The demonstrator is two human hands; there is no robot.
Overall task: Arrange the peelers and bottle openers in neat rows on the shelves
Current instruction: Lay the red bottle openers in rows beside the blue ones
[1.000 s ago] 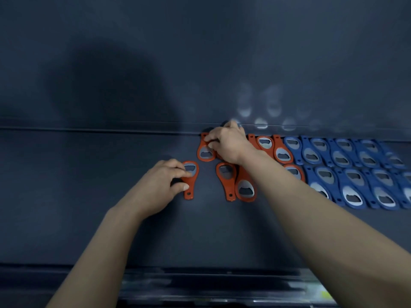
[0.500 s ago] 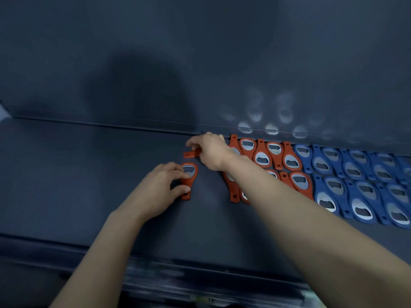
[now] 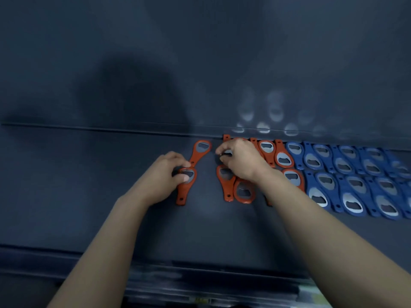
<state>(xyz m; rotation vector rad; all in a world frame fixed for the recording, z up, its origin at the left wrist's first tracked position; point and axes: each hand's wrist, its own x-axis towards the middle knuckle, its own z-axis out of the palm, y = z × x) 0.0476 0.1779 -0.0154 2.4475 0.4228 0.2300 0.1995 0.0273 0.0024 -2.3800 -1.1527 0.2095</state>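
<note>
So the left hand (image 3: 164,176) is pinched on the head of an orange plastic bottle opener with a metal mouth (image 3: 185,190), which is lying flat on the dark blue-grey shelf (image 3: 89,196) with its handle pointed at 7 o'clock. At 1 o'clock from that hand, a second orange plastic opener (image 3: 201,150) is left tilted, head toward 12, with its handle end right at the left fingertips. The right hand (image 3: 241,162) is curled over the left end of the back orange row (image 3: 266,147). What's pinched under it can't be told, since it's hidden by the fingers. The front orange pair (image 3: 228,190) sits at 6 o'clock of that hand, and the blue plastic openers (image 3: 347,181) are lined up in two rows out at 3 o'clock.

What could go wrong, probably:
- The tilted opener could get knocked further askew if the pinched one is slid toward 12, because the two are crowded together.
- The front orange pair could be swept out of line by the right wrist, which is hovering right over it.
- A gap could be left between the strays and the rows if they aren't pushed across to 3 o'clock.
</note>
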